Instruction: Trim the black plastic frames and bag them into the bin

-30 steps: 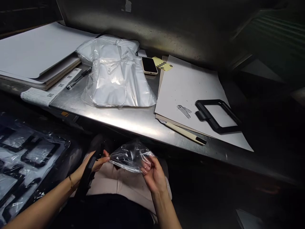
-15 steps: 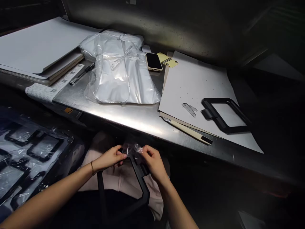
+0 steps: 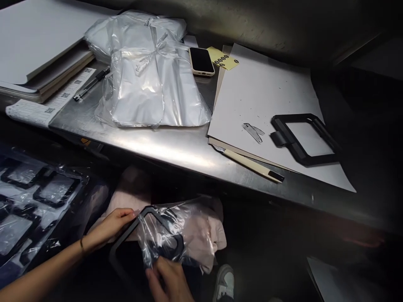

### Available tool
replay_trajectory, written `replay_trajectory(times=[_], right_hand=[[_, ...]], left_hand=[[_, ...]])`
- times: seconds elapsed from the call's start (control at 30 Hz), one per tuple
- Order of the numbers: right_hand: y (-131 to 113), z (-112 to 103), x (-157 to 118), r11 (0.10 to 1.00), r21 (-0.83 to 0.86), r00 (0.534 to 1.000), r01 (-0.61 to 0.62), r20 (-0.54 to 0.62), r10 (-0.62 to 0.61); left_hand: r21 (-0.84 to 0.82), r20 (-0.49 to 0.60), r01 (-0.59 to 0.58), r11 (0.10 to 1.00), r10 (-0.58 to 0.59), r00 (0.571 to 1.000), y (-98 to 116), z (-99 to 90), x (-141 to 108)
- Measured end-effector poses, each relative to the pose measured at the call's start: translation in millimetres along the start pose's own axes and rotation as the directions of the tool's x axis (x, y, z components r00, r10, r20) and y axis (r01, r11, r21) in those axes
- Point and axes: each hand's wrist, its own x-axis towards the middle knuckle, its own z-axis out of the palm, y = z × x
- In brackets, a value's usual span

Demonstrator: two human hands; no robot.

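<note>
Spread out from the bunch it was a moment ago, the clear bag (image 3: 200,224) now covers one end of the black frame (image 3: 125,233); the other end is outside. My left hand (image 3: 110,226) pinches the bag's mouth, my right hand (image 3: 171,279) clenches its near edge. One unbagged frame (image 3: 294,149), one knife (image 3: 248,162), one phone (image 3: 201,61) and one pen (image 3: 92,85) rest on the worktop (image 3: 135,140).

Matt black frame (image 3: 118,247), glossy clear plastic bag (image 3: 198,230), smooth metal table (image 3: 138,141).
</note>
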Motion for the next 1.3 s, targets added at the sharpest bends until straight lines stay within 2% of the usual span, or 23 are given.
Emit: replay_trajectory(times=[0.1,0.2,0.37,0.5,0.6,0.67,0.77,0.83,0.93,1.03,1.17,1.23,1.3], right_hand=[[-2.9,-11.3,20.3,0.997,0.072,0.999,-0.036,-0.013,0.037],[0.8,-30.0,43.4,0.991,0.132,1.0,-0.012,-0.015,0.014],[-2.8,-67.1,71.7,0.993,0.091,0.994,0.074,-0.084,-0.067],[-18.1,-86.1,75.5,0.984,-0.012,0.98,0.176,-0.09,-0.176],[-24.0,-70.5,67.5,0.956,-0.096,0.961,0.276,-0.001,-0.277],[-22.1,-43.9,59.3,0.934,-0.128,0.942,0.334,0.083,-0.325],[-13.5,6.0,45.7,0.933,-0.11,0.933,0.341,0.158,-0.323],[-7.9,35.3,37.1,0.949,-0.063,0.941,0.308,0.169,-0.294],[-3.0,61.7,28.3,0.97,0.033,0.957,0.242,0.154,-0.244],[1.7,64.0,26.9,0.978,0.146,0.982,0.149,0.096,-0.164],[15.7,40.7,30.8,0.934,0.357,0.998,0.008,-0.064,0.016],[24.0,27.5,34.4,0.862,0.506,0.987,-0.024,-0.125,0.101],[29.5,19.0,41.1,0.735,0.674,0.976,-0.069,-0.107,0.19]], left_hand=[[0.047,-0.002,0.035,0.998,-0.035,0.999,-6.7,-13.3,-2.7],[0.06,-0.001,0.07,0.996,-0.07,0.998,-4.2,-18.5,-8.5],[0.032,-0.015,0.038,0.999,-0.038,0.999,23.7,-17.7,-18.1],[-0.051,-0.038,-0.029,0.998,0.027,0.999,45.1,-11.3,-27.7],[-0.138,0.034,0.005,0.99,-0.001,0.999,43.4,-2.1,-41.2],[-0.215,0.129,0.09,0.973,-0.063,0.99,32.8,0.9,-49.8],[-0.332,0.261,0.294,0.896,-0.212,0.942,10.7,-3.2,-51.1],[-0.406,0.272,0.376,0.833,-0.283,0.92,-2.4,-7.0,-41.3],[-0.517,0.183,0.331,0.789,-0.275,0.944,-13.7,-4.8,-17.5],[-0.595,0.103,0.252,0.763,-0.239,0.966,-14.5,1.8,1.8],[-0.668,0.082,0.204,0.716,-0.201,0.976,-8.1,0.7,6.2],[-0.688,0.097,0.19,0.7,-0.171,0.98,-6.6,0.6,0.6],[-0.696,0.133,0.188,0.693,-0.133,0.982,-7.2,5.5,-7.8]])
